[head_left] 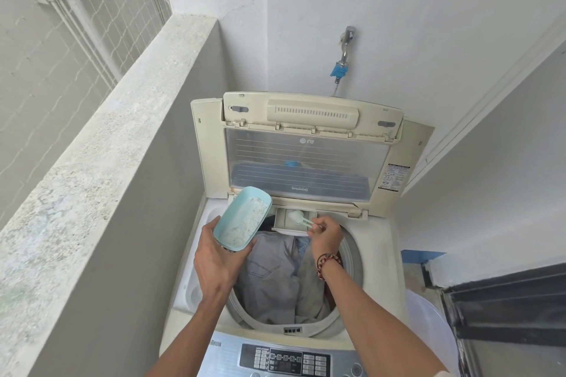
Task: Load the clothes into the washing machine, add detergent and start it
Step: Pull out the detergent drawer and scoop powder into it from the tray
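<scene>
Stood over an open top-loading washing machine (382, 254), lid (306, 159) raised at twelve o'clock. Held in the left hand (214, 257), at about ten o'clock from the drum: a pale blue tub (242, 217), tilted, fingers curled under its near end, a layer of white detergent powder (245, 219) lying loose inside. Pinched in the right hand (326, 234), between thumb and fingertips: the thin handle of a small clear scoop (298, 217), bowl heaped with powder and poised over the detergent drawer (294, 222) at twelve o'clock on the drum rim. Neither grip spread; both closed on something.

Already in the drum, at the centre of view: grey clothes (275, 278), trousers among them by the look of the pocket seam, piled fairly high. Control panel (284, 358) at six o'clock, untouched. Tap (346, 40) with a blue hose fitting on the wall beyond the lid.

Judged light, the scoop, and stiff enough for a fingertip hold at the handle end, though easily tipped; best kept level until over the drawer, then rolled at the wrist. Powder apt to spill or drift, and to cling to damp plastic. Tub light, smooth and probably a little slippery; safest cupped from beneath at one end, as here, and kept from tilting further toward the drum. Clothes soft and limp, needing no further handling unless bunched above the rim.
</scene>
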